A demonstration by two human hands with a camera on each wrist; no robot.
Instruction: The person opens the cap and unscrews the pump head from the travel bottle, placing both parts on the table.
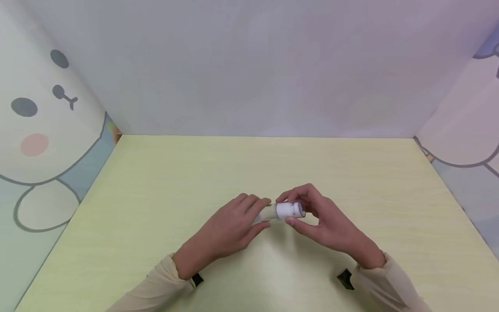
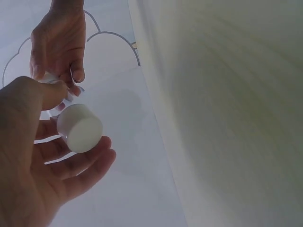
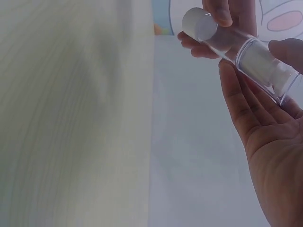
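At far left, side wall with a cartoon face (image 1: 43,117), 2 dark eyes and a pink cheek. Next, left sleeve (image 1: 157,281), dark block (image 1: 198,279) at the cuff. Then left hand (image 1: 230,223): partly closed, thumb on 1 side and fingers on the other, holding the left part of a small clear bottle (image 1: 268,212). The bottle's white end (image 2: 85,135) sticks out between thumb and fingers. Bottle sits mid-scene, roughly crosswise, held above the pale table (image 1: 175,173), not resting on it. Body is see-through in the middle; toward the right a white inner section (image 3: 258,61) shows through clear plastic. Right hand (image 1: 325,221) comes next: thumb and fingers bent to a pinch on opposite sides of that clear right end, palm open. Then right sleeve (image 1: 390,281) with its own dark block (image 1: 345,278), and right side wall (image 1: 464,117), also cartoon-printed. Step in hand, my read: 2-handed hold, 1 hand per end. Any move at the clear end calls for a steady left hold and an even right pinch in line with the bottle; smooth plastic could slip.
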